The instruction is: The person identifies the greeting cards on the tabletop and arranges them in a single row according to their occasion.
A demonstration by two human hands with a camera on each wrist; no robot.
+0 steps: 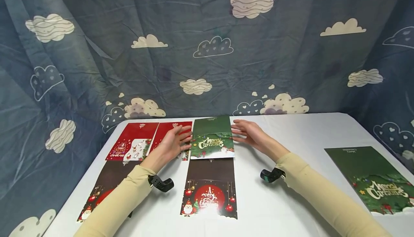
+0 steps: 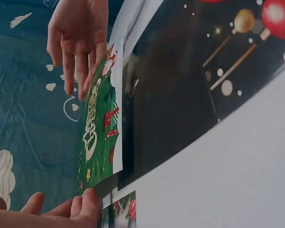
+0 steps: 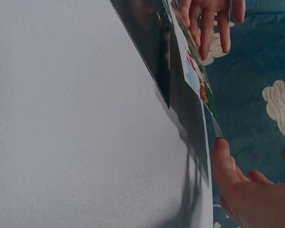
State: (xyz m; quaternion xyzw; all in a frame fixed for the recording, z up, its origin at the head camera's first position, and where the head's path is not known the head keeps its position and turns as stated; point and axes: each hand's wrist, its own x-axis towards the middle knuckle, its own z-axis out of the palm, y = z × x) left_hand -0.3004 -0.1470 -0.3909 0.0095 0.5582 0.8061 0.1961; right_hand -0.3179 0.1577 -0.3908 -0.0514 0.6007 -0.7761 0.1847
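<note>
On the table, head view: I find the green card (image 1: 211,137) at the far middle, its front edge lifted, between a red card (image 1: 170,136) and bare white table (image 1: 307,194).
Left hand, head view: the left hand (image 1: 173,143) has straight fingers against the green card's left edge; no curl round it that I can see.
Right hand, head view: the right hand (image 1: 250,133) has extended fingers at the right edge, likewise flat.
Neighbours, head view: a dark card (image 1: 210,186) lies just in front; a second green card (image 1: 372,179) sits well apart to the right.
Left wrist view: the green card (image 2: 99,137) stands tilted off the dark card (image 2: 180,95); fingertips of both hands touch opposite edges.
Right wrist view: the same card (image 3: 194,80) is seen edge-on, raised above the table, a fingertip (image 3: 222,156) at its near corner.
Judgement on technique: I would keep pressure even from both sides, lower the card square to its neighbours, and avoid nudging the dark card beneath.
</note>
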